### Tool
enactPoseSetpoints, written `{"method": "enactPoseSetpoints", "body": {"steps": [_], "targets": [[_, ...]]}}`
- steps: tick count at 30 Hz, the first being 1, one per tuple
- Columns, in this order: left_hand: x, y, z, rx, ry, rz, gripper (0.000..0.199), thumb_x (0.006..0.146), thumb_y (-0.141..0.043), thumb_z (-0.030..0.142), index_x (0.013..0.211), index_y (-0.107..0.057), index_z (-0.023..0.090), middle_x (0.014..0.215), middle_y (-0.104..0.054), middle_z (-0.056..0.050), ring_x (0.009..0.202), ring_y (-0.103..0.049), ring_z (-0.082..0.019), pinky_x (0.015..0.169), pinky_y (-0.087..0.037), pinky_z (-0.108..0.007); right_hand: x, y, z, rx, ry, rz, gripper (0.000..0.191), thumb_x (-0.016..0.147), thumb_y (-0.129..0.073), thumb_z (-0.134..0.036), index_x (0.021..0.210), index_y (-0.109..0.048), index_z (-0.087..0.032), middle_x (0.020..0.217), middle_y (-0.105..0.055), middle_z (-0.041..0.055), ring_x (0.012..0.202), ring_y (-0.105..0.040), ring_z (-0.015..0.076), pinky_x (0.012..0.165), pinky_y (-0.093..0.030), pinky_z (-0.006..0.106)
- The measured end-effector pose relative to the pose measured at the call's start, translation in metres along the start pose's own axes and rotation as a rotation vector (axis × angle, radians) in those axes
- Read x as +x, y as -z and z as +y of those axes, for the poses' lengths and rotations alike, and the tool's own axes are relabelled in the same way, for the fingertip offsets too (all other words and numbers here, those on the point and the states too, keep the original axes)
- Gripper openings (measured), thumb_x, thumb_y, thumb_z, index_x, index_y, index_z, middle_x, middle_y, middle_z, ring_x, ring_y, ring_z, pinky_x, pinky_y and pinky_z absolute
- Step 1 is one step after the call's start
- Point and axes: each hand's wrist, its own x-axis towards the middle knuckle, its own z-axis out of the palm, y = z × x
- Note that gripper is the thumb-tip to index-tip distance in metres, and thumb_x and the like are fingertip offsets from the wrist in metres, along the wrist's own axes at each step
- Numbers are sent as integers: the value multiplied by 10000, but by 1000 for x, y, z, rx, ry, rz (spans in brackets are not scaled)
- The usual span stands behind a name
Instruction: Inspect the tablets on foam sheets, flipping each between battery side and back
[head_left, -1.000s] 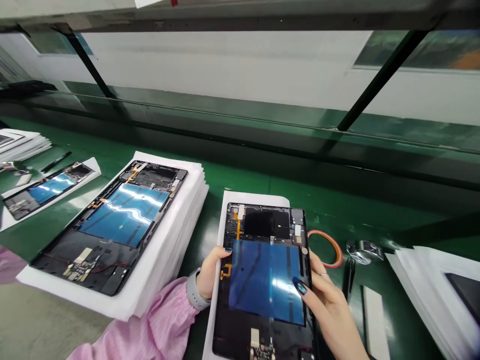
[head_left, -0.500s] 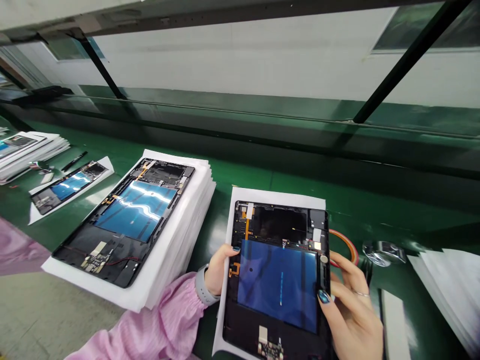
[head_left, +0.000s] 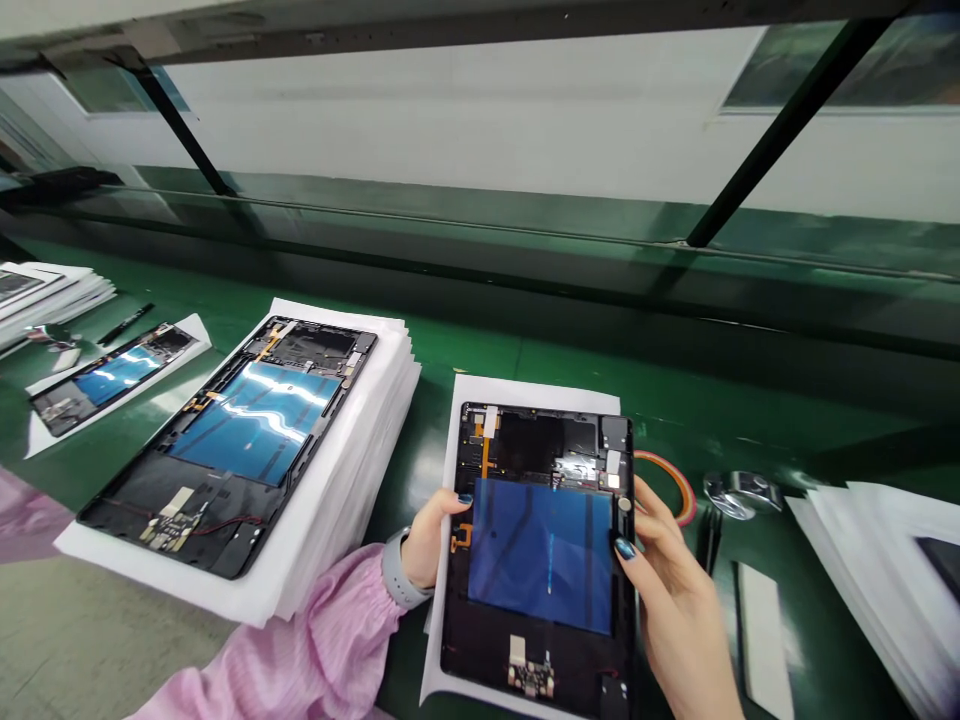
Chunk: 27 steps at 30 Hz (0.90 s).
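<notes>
An opened tablet [head_left: 540, 555], its blue battery and circuit boards showing, lies face up over a white sheet [head_left: 540, 388]. My left hand [head_left: 433, 532] grips its left edge, thumb on the rim and the other fingers hidden beneath. On the opposite edge, my right hand [head_left: 675, 590] closes with its thumb on the frame beside the battery and its fingers along the side. Just left, another opened tablet [head_left: 232, 440] rests on a tall stack of white sheets [head_left: 360, 440].
At the right are a tape ring [head_left: 679, 485], a shiny metal roll [head_left: 742, 494], black tweezers-like tools [head_left: 709, 540], a pale block [head_left: 765, 640] and a stack of papers [head_left: 862, 560]. Farther left lie a third opened tablet [head_left: 116, 378], a black pen [head_left: 125, 324] and a pink sleeve [head_left: 26, 515].
The tablet stays in both hands and sits slightly farther left in view, with more of its lower end showing. My right hand has shifted left with it. The whole view has drifted slightly.
</notes>
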Motion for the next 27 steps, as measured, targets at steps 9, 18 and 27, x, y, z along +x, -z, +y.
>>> {"method": "enactPoseSetpoints", "body": {"steps": [9, 18, 27], "targets": [[0, 3, -3, -19, 27, 29, 317, 592, -669, 379, 764, -712, 117, 671, -729, -66, 688, -684, -225, 677, -507, -291, -5, 0, 0, 101, -318, -16, 349, 774, -731, -531, 668, -621, -217, 674, -583, 2, 639, -515, 177, 606, -451, 250], [1, -7, 1, 35, 38, 176, 315, 509, -772, 429, 608, -705, 138, 582, -706, -47, 613, -673, -203, 559, -488, -247, -5, -5, -9, -24, -374, 95, 379, 765, -695, -552, 643, -604, -205, 598, -489, -18, 537, -400, 143, 486, -342, 230], [2, -12, 1, 76, 17, 181, 459, 475, -841, 484, 750, -766, 124, 770, -774, -70, 835, -717, -271, 743, -548, -299, -4, -10, -13, -81, -379, 129, 348, 758, -652, -521, 629, -585, -206, 623, -514, -7, 579, -439, 170, 542, -370, 253]]}}
